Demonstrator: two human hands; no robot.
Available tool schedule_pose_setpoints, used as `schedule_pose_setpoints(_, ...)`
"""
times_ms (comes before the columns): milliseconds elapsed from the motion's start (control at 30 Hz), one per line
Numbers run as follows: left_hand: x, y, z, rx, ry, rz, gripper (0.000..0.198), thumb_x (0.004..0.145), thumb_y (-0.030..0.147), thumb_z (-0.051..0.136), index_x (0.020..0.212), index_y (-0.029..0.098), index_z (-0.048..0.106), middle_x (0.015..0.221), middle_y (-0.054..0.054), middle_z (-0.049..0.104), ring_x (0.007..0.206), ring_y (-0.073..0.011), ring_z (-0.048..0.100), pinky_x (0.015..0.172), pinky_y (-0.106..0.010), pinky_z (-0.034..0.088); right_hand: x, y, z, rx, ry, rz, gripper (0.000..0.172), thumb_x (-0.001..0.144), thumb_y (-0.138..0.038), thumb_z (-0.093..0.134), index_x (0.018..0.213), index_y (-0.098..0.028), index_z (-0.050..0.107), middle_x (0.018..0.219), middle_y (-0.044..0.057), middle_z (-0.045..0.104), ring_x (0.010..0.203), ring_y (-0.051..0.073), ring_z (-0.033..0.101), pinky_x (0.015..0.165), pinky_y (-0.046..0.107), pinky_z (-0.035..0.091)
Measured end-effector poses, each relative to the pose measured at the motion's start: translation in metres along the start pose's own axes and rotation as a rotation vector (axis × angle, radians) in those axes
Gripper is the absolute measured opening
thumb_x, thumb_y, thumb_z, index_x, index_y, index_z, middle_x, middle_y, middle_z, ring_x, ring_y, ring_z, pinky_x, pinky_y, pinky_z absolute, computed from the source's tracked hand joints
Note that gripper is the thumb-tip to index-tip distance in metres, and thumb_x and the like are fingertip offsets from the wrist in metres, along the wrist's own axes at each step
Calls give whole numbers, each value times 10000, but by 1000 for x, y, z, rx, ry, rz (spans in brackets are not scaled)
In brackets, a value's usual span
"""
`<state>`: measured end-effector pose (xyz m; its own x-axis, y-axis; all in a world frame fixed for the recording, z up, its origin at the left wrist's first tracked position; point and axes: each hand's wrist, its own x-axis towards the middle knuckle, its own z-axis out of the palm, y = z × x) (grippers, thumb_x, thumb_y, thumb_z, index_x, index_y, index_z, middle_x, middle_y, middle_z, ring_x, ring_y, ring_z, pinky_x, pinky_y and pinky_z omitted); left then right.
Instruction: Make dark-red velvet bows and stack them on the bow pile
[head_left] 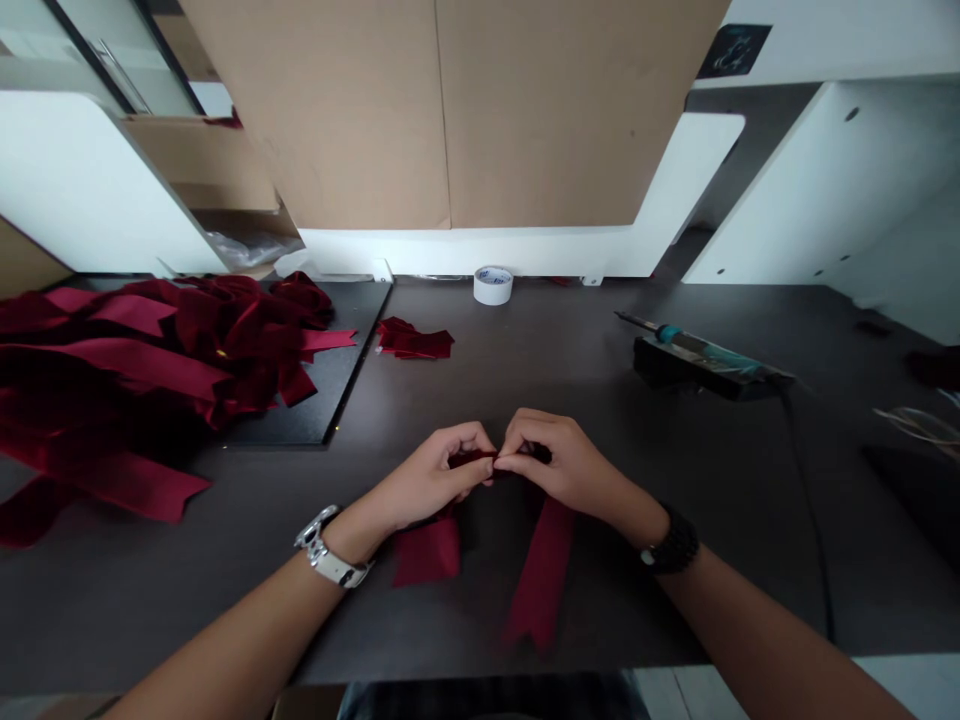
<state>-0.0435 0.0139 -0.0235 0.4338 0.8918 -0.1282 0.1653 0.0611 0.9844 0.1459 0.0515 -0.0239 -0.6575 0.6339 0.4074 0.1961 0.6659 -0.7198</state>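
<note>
Near the front of the dark table, my left hand (442,468) and my right hand (559,458) meet fingertip to fingertip. Both are pinched on the middle of a dark red velvet ribbon (544,575). One tail with a notched end hangs below my right hand, and a shorter tail lies under my left. The fingers hide the middle part, so I cannot tell whether it is folded or knotted. A few small cut ribbon pieces (415,340) lie farther back, left of my hands.
At the left, a heap of red ribbon bows (225,340) covers a black board (300,428). A white tape roll (493,286) stands at the back. To the right, a soldering iron (690,345) rests on a black holder (667,368), its cord (810,500) running forward. Cardboard (540,120) stands behind.
</note>
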Motion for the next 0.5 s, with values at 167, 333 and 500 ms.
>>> schedule_pose_setpoints(167,-1,3,-1,76,-7,65,175,877,316,532,808,156,543,687,32,529,537,-68,426,520,-200,351,1,-3,-3,75,3,113,181,841,-154,643,674,-158,572,680,-24,517,620,89,474,578,214,350)
schedule_pose_setpoints(333,1,0,-2,127,15,100,213,874,366,536,833,159,568,681,29,522,559,-83,449,532,-205,372,1,-4,-5,103,9,163,173,825,-152,636,671,-169,559,671,-29,510,615,93,461,577,224,343)
schedule_pose_setpoints(500,2,-2,-3,101,22,85,194,825,349,612,856,158,599,681,37,522,540,-80,482,511,-203,393,0,-2,-5,161,0,265,148,799,-176,645,675,-175,564,664,-29,525,602,96,456,577,233,344)
